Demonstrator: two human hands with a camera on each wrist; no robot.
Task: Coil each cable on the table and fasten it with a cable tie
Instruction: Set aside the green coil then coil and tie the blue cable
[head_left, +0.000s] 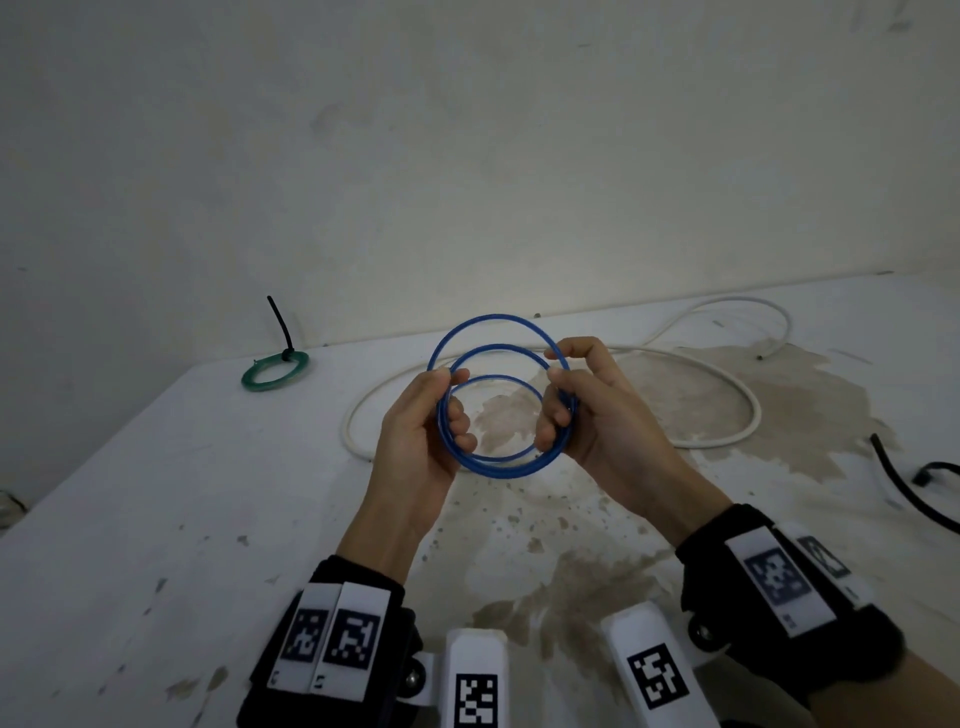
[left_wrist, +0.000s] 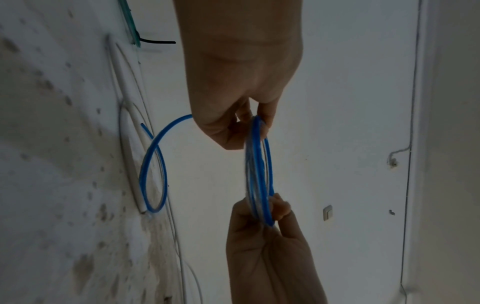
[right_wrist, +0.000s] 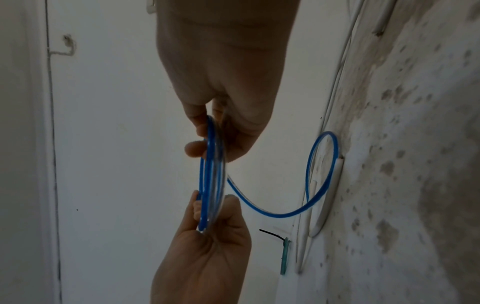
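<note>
Blue cable is hanging above the table, left hand and right hand each pinching a side of the coil, looking light and springy (loose outer turns likely popping out, best gripped where loops bunch), its free end unclear.

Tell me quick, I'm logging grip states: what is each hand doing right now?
Left hand: closed, gripping the left side of the blue cable coil.
Right hand: closed, pinching the coil's right side.
</note>
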